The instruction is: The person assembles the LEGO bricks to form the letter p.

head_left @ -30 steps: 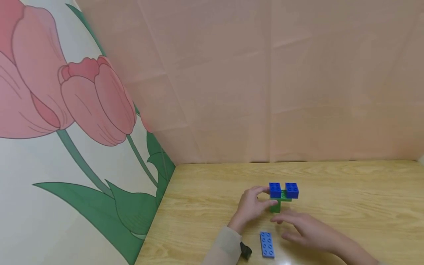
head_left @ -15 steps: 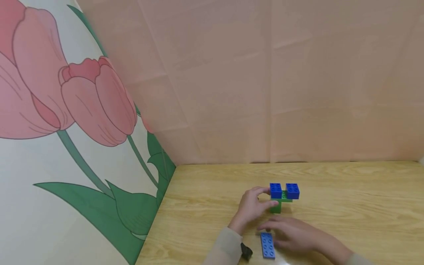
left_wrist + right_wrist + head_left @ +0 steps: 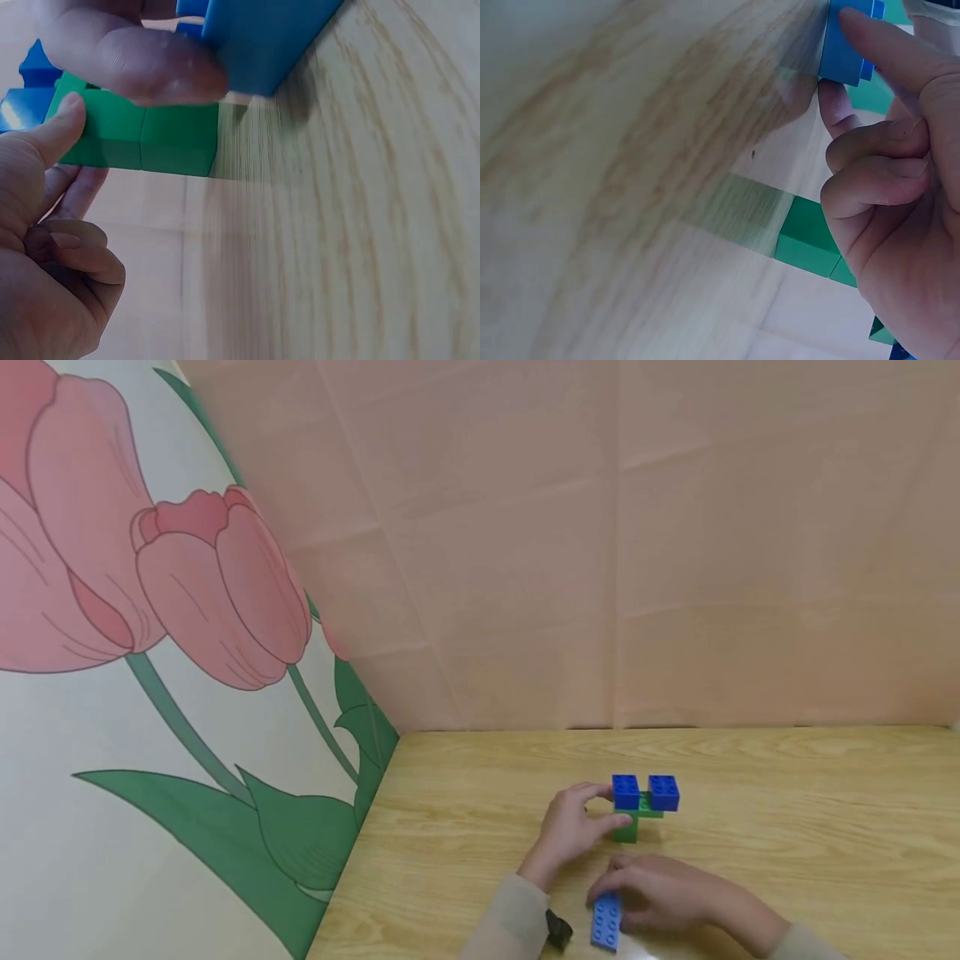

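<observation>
My left hand [image 3: 566, 828] holds a small brick tower by its left side, thumb on the front. The tower has stacked green bricks [image 3: 625, 832] below, a green crosspiece [image 3: 651, 813] above them, and two dark blue bricks, a left one [image 3: 626, 792] and a right one [image 3: 663, 793], spaced apart on top. Nearer the front, my right hand [image 3: 667, 895] pinches a long light blue brick [image 3: 606, 927] between thumb and fingers. In the right wrist view the thumb presses one side of this light blue brick [image 3: 844, 45], while the other fingers curl in below.
A small black object [image 3: 557, 930] shows beside the left sleeve. The wooden table [image 3: 810, 827] meets a pinkish cloth backdrop [image 3: 675, 568] behind and a tulip-printed panel [image 3: 285, 827] on the left.
My right hand has moved left from beside the tower to the light blue brick and taken hold of it; the brick has turned slightly. My left hand stays on the tower.
</observation>
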{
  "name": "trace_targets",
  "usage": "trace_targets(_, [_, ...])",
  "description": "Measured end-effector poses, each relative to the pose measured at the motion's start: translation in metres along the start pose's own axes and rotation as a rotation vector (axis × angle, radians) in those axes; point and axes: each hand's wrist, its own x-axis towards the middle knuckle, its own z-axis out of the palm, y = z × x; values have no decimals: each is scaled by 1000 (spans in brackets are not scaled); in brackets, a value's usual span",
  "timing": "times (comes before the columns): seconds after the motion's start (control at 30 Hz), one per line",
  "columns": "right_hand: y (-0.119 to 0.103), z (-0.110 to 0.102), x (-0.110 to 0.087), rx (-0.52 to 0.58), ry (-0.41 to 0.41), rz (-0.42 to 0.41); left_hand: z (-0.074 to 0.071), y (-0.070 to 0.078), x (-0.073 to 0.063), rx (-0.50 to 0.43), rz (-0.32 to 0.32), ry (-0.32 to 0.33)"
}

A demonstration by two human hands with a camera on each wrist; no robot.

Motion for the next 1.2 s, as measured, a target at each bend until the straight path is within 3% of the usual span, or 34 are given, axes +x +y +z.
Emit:
trace_targets(0.5, [1,-2,-7,126,-24,82,1,-1,-1,-10,20,5])
trace_targets(0.73, [-5,-4,-20,67,74,138,0,0,-2,8,48,12])
trace_targets(0.97, [-12,-12,-30,-20,180,125,-2,2,-3,8,32,12])
trace_targets(1.2, [-21,-30,-34,-33,241,147,-2,2,-4,14,34,2])
